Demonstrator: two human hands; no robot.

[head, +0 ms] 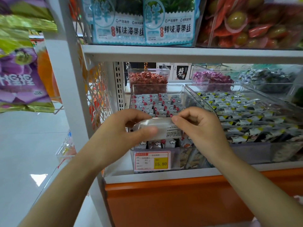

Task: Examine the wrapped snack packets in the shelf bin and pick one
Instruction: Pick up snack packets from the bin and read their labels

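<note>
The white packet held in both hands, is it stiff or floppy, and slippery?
Probably light: the left hand and right hand hold the packet by fingertips alone. Its shiny film wrap may be slippery, and likely bends easily.

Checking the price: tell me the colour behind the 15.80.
Yellow, on the price tag; head view shows it best.

- The left hand is covering the white packet's left part with its thumb, and the right hand is hiding the packet's right end.
- The packet's print is showing too small to read.
- Both hands are blocking some of the packets in the clear bin.
- The price tag's fine lines are showing only as smudges.
- The purple bags are blurring and running off the left edge.
- The top edge is cutting off the seaweed packs.
</note>
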